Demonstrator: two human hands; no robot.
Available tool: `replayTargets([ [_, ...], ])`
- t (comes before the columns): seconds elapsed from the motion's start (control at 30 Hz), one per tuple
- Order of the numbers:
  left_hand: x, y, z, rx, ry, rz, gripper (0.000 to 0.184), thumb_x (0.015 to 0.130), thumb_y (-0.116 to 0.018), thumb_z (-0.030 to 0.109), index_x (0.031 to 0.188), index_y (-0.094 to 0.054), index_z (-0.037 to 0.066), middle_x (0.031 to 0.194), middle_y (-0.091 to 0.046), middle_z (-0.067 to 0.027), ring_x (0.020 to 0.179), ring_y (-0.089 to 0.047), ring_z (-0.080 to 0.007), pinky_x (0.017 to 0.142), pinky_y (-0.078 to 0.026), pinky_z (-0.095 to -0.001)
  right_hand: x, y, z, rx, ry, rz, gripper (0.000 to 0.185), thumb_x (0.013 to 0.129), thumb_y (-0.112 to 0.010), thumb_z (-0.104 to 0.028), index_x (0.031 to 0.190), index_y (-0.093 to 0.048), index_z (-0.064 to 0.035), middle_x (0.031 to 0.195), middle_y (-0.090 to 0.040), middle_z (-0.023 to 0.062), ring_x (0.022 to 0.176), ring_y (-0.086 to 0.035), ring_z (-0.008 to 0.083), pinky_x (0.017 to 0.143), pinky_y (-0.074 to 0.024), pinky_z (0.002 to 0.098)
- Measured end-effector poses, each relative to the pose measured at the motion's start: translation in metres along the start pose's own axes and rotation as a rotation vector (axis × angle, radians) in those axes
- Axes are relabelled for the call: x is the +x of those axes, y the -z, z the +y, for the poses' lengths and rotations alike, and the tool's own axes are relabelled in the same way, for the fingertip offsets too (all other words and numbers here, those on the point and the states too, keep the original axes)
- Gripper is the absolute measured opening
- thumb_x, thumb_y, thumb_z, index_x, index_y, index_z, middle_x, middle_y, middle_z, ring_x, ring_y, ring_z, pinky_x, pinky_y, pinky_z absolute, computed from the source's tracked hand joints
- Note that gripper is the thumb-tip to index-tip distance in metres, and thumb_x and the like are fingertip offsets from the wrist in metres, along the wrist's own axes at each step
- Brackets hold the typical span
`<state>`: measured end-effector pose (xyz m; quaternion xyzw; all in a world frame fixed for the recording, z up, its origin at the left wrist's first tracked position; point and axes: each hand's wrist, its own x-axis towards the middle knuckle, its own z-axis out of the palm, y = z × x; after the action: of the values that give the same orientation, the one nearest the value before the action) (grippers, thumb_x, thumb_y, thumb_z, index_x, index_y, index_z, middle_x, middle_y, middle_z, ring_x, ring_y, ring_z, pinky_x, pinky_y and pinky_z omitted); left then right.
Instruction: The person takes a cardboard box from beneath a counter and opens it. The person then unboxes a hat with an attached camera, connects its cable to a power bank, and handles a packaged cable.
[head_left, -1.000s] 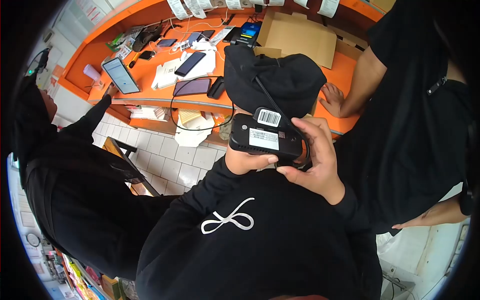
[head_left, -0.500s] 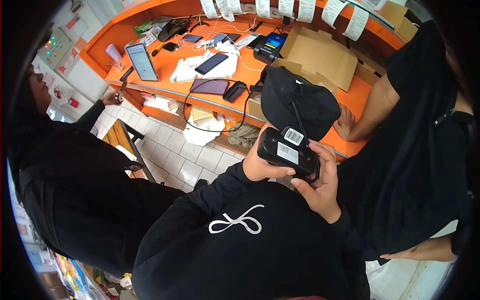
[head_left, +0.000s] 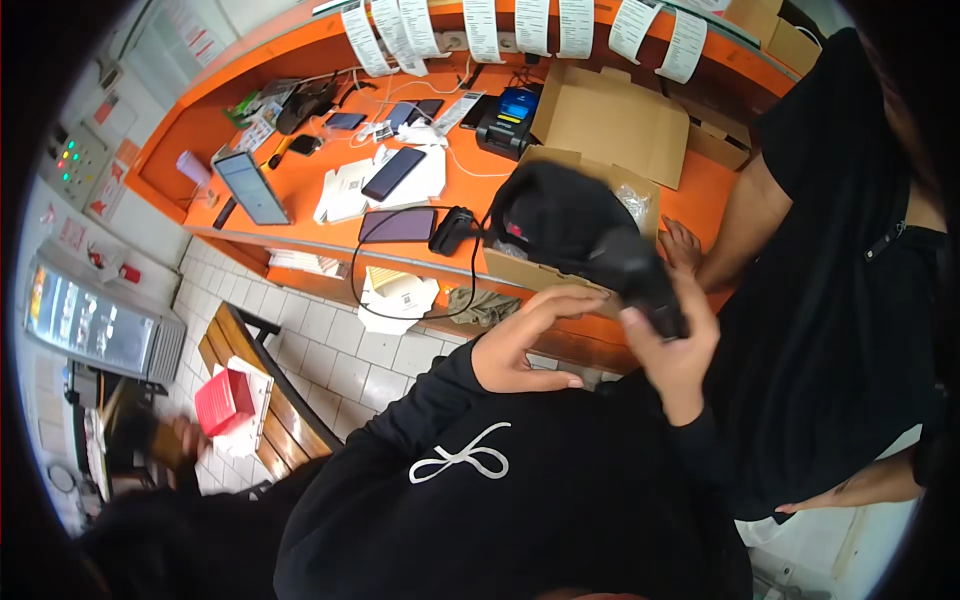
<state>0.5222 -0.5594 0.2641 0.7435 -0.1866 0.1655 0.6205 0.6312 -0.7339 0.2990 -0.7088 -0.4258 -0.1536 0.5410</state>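
Observation:
My right hand (head_left: pixel 678 350) is wrapped round a black handheld device (head_left: pixel 650 285), blurred by motion. My left hand (head_left: pixel 530 345) is beside it with thumb and fingers apart, holding nothing. Just beyond the device is a black fabric item (head_left: pixel 555 215) that looks like a cap, over the front of an open cardboard box (head_left: pixel 615 120). The device overlaps its lower right edge; I cannot tell whether they are joined. A black cable (head_left: pixel 355 270) loops over the counter's front edge, beside a small black object (head_left: pixel 455 230).
The orange counter (head_left: pixel 290 245) bears phones (head_left: pixel 394 174), a propped tablet (head_left: pixel 252 188) and a small printer (head_left: pixel 508 122). Receipts (head_left: pixel 482 30) hang above. A co-worker's hand (head_left: pixel 680 245) rests on the counter at right. At lower left, another person's blurred hand (head_left: pixel 188 440) is near a red box (head_left: pixel 224 402).
My left hand has come off the black device; my right hand has swung it up and right. The cap-like item has shifted left and down. The person at left has moved lower.

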Motion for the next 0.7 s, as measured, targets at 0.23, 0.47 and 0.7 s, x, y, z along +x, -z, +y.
replayTargets([
  [0.23,0.012,0.097,-0.016,0.250,-0.128,-0.060,0.044,0.068,-0.069,0.004,0.109,-0.053,-0.001,0.115,-0.050,-0.0160,0.109,-0.049,-0.0303,0.091,-0.038,-0.0380,0.032,0.046,-0.013,0.170,-0.099,0.544,0.035,0.072,-0.062,-0.005,0.102,-0.050,0.0067,0.085,-0.062,0.0192,0.070,-0.062,0.0225,0.068,-0.0507,0.0313],
  [0.47,-0.070,0.203,-0.083,0.700,0.177,0.274,0.033,0.070,-0.066,0.006,0.101,-0.057,0.002,0.107,-0.054,-0.0118,0.102,-0.051,-0.0260,0.086,-0.039,-0.0330,0.026,0.094,-0.029,-0.328,0.140,0.756,0.037,0.077,-0.063,-0.008,0.105,-0.047,0.0110,0.094,-0.058,0.0227,0.080,-0.061,0.0286,0.067,-0.0541,0.0360],
  [0.7,-0.112,0.269,-0.140,0.793,0.448,0.419,0.034,0.070,-0.070,0.014,0.100,-0.057,0.006,0.100,-0.054,-0.0106,0.096,-0.050,-0.0277,0.085,-0.038,-0.0352,0.025,0.047,-0.040,-0.625,0.278,0.931,0.033,0.078,-0.062,-0.001,0.105,-0.049,0.0126,0.091,-0.060,0.0222,0.080,-0.063,0.0277,0.070,-0.0573,0.0320],
])
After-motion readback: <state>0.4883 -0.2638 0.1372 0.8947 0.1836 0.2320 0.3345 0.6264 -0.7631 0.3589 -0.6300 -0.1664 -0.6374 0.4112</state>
